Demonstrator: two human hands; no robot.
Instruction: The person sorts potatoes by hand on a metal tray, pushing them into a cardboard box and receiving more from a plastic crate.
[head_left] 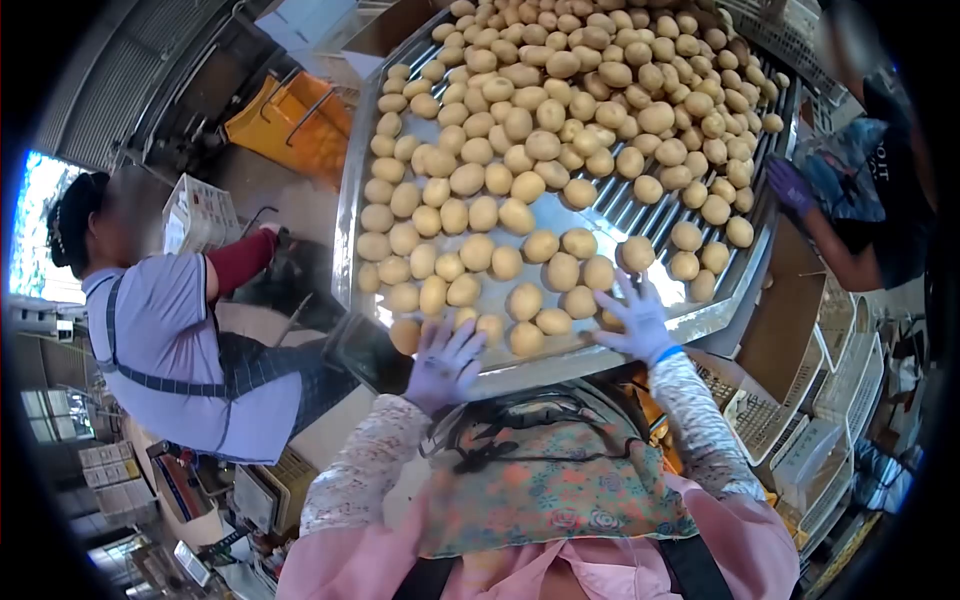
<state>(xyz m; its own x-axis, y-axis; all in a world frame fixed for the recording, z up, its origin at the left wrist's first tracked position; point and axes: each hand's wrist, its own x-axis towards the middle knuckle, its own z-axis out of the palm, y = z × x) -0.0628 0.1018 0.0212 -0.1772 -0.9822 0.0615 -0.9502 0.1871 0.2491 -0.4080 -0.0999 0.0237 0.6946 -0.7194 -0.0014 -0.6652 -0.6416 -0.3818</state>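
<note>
Many round, tan potatoes [480, 213] lie on a metal sorting table [352, 200], heaped at the far end and in a looser layer near me. My left hand [443, 365], in a pale purple glove, rests at the near rim with its fingers spread, fingertips beside the closest potatoes. Farther right, my right hand [638, 322] wears the same kind of glove and has a blue band at the wrist. Its fingers are spread too, just below a single potato [637, 253] and beside a small cluster. Neither hand grasps anything.
A person in an apron [190, 340] stands at the left. Another person, in a dark printed shirt with a purple glove [790, 186], is at the table's right edge. Plastic crates [850, 385] and a cardboard box [785, 310] sit at right; an orange container [292, 128] stands at upper left.
</note>
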